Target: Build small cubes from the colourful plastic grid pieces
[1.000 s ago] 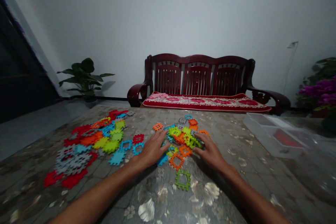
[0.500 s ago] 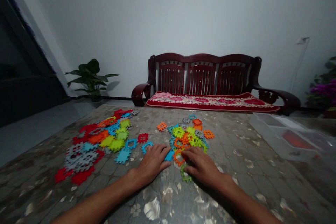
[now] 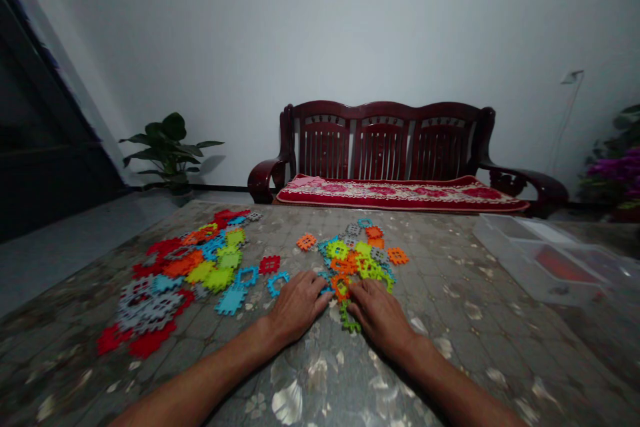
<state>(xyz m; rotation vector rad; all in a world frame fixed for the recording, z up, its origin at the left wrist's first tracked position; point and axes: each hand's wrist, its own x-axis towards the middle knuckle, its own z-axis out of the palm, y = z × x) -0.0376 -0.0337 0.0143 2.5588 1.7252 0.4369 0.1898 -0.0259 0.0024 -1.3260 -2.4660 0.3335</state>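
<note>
Both hands were down flat on the table (image 3: 450, 320), palms down, right at the near edge of the smaller pile of toy pieces (image 3: 361, 255). The left hand (image 3: 299, 307) lay open with its fingers stretched out. Its fingertips touched a couple of blue pieces at the pile's edge, and nothing was gripped. The right hand (image 3: 380, 313) was open too. Its fingertips rested on an orange piece (image 3: 341, 289), and a green piece (image 3: 347, 321) poked out from under the thumb side. It looked like pressing rather than pinching, and the two hands sat close together, nearly touching at the fingertips.

Just left of the left hand sat a loose blue frame piece (image 3: 277, 281). Farther left there was a much bigger spread of red, grey, orange, green and blue pieces (image 3: 180, 273), well apart from the small pile.

Off to the right, near the table's far corner, sat a clear plastic box (image 3: 543, 260) with something red inside. Behind the table stood a dark wooden bench (image 3: 390, 143) with a red cushion (image 3: 400, 192), a potted plant (image 3: 167, 147) by the wall, and purple flowers (image 3: 617, 170) at the right edge.
</note>
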